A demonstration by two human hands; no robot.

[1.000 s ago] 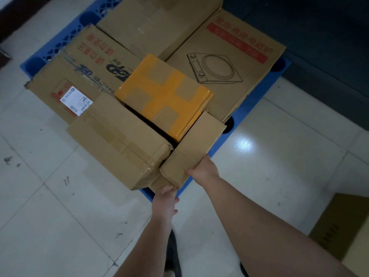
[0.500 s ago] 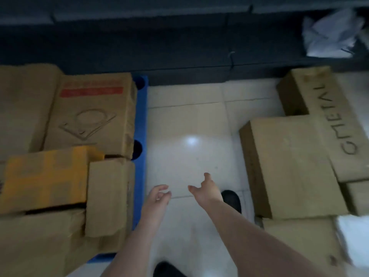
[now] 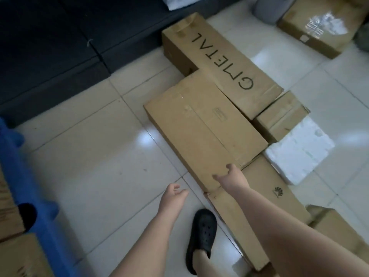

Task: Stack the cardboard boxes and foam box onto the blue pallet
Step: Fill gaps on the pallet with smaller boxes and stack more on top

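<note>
**Right hand at the near corner of the flat box, left hand free**

Head view: Your right hand (image 3: pixel 232 179) is over the near corner of the large flat cardboard box (image 3: pixel 201 126), fingers loosely curled above its top face; whether they actually touch or grip the edge you cannot tell from here. Your left hand (image 3: pixel 173 198) hovers above the tiled floor (image 3: pixel 95 172), just left of that corner, relaxed and holding nothing.

The flat box lies on the floor with its long axis running from the near corner by your right hand away and to the left, its broad face up. Beyond it, touching its far right edge, the long GMETAL box (image 3: pixel 221 56) lies roughly parallel, its lettering reading upside down to you. A small cardboard box (image 3: pixel 281 116) sits to the right between them, and the white foam box (image 3: pixel 299 152) lies just in front of that one. Under your right forearm a long box with a Huawei logo (image 3: pixel 277 192) runs toward you and to the right.

The blue pallet (image 3: pixel 22 186) is at the left edge, well apart from these boxes, with stacked cardboard boxes (image 3: pixel 12 254) on it. A black clog (image 3: pixel 201 236) is on the floor between your arms. A taped box (image 3: pixel 319 23) sits far right.
</note>
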